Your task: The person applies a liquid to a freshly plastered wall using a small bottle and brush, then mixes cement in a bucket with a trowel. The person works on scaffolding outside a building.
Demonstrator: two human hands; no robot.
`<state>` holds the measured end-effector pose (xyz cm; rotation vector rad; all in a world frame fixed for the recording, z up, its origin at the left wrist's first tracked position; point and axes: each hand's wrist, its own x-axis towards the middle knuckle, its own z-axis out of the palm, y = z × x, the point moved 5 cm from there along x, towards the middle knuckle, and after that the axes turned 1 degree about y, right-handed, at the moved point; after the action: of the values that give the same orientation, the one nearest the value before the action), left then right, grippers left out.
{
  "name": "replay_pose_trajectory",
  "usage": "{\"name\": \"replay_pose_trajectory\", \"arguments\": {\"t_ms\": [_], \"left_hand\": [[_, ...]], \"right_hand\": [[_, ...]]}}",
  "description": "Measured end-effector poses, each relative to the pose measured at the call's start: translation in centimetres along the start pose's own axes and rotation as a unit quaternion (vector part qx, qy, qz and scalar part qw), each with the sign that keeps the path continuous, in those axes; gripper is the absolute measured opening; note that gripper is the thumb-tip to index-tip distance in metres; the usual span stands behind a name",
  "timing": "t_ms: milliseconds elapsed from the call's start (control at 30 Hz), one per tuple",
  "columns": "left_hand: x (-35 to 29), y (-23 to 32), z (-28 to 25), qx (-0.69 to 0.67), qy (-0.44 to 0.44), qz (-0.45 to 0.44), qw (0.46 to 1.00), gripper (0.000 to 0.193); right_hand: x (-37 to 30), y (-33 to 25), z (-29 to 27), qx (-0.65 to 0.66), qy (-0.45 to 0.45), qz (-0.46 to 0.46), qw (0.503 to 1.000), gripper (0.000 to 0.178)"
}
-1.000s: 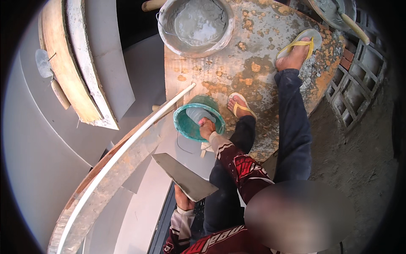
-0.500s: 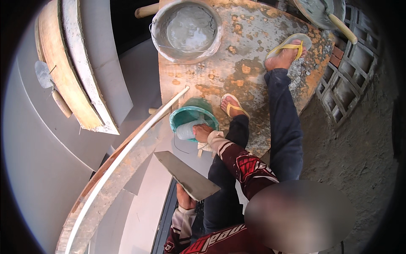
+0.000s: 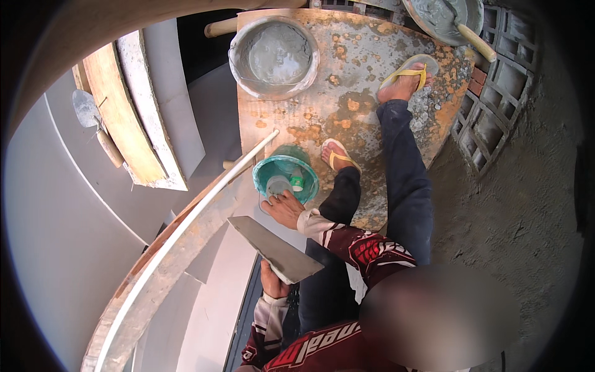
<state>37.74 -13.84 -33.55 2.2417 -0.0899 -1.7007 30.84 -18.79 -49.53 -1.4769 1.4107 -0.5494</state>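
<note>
My left hand (image 3: 274, 282) is closed round the handle of a flat metal plastering trowel (image 3: 273, 249), whose broad grey blade is tilted above my lap. The handle itself is mostly hidden under the blade. My right hand (image 3: 285, 209) is over the near rim of a green plastic bucket (image 3: 261, 169), its fingers apart. Just beyond the fingertips, a clear plastic container (image 3: 278, 184) lies inside the bucket. Beside it is a small bottle with a green label (image 3: 297, 180). Whether the fingertips touch the container is hard to see.
Wet grey mortar fills a round tub (image 3: 315, 62) on the stained board (image 3: 347, 80) under my feet. Another mortar pan (image 3: 477, 25) with a wooden-handled tool stands far right. A pointing trowel (image 3: 86, 109) lies left. A white pipe (image 3: 186, 223) runs along a curved edge.
My right hand has drawn back from inside the bucket to its near rim and come off the clear container. The green-labelled bottle now shows. My left hand still holds the trowel.
</note>
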Motion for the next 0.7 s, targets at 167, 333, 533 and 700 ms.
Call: {"name": "replay_pose_trajectory", "arguments": {"t_ms": [167, 333, 533, 700], "left_hand": [[-0.5, 0.7, 1.9, 0.021, -0.012, 0.006, 1.0, 0.024], [-1.6, 1.4, 4.6, 0.049, -0.053, 0.016, 0.997, 0.021], [-3.1, 2.7, 10.6, 0.044, -0.076, -0.016, 0.996, 0.028], [-4.7, 3.4, 15.1, 0.081, -0.066, -0.001, 0.995, 0.03]], "right_hand": [[-2.3, 1.9, -9.2, 0.117, 0.205, 0.052, 0.97, 0.028], [-4.1, 6.0, -18.2, 0.11, 0.339, 0.097, 0.929, 0.04], [-5.5, 13.9, -29.3, 0.126, 0.425, 0.132, 0.886, 0.043], [-6.6, 20.7, -37.9, 0.134, 0.457, 0.155, 0.865, 0.04]]}}
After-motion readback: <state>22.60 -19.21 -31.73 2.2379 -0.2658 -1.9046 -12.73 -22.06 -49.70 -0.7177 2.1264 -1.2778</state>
